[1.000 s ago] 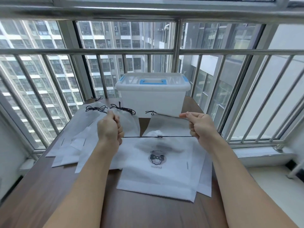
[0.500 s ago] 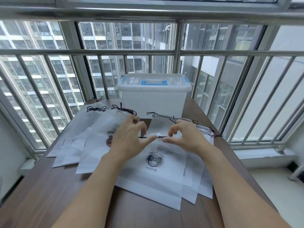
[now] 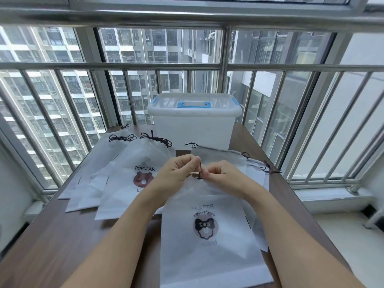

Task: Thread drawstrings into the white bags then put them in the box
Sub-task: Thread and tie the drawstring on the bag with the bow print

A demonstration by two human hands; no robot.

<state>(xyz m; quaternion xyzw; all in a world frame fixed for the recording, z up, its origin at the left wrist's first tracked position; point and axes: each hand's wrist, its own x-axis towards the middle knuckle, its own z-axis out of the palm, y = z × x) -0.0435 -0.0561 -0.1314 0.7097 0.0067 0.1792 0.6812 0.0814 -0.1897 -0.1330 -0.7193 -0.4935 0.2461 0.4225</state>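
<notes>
At frame centre, the left hand [image 3: 177,170] and right hand [image 3: 221,174] both pinch the dark drawstring [image 3: 200,171] at the gathered mouth of the white bag [image 3: 209,231]. Judgement: cinch evenly, keep the cord ends together. The box [image 3: 194,123], upper centre, has its lid on.

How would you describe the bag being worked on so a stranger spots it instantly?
Start at the lidded plastic box at the table's far edge. Nearer the camera lies a white bag whose drawstring both hands pinch. Unlike its neighbours, it shows a black bow print.
</notes>
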